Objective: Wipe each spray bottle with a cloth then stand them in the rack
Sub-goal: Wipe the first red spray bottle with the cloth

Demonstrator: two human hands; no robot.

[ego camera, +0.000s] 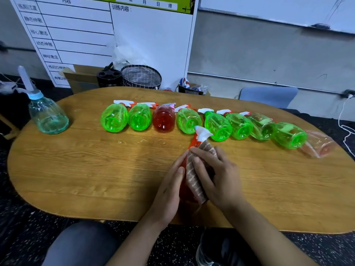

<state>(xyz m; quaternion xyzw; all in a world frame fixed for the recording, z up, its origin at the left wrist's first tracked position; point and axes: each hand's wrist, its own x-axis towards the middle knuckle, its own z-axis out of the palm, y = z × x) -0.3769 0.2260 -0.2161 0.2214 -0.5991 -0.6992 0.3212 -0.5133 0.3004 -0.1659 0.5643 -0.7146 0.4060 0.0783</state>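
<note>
The left hand (169,187) holds a red bottle (185,189) near the table's (76,169) front edge. The right hand (217,175) presses a striped cloth (194,179) around it. Nine more bottles (219,125) lie in a row toward the back edge. I see no rack. The left half has lots of room.
</note>
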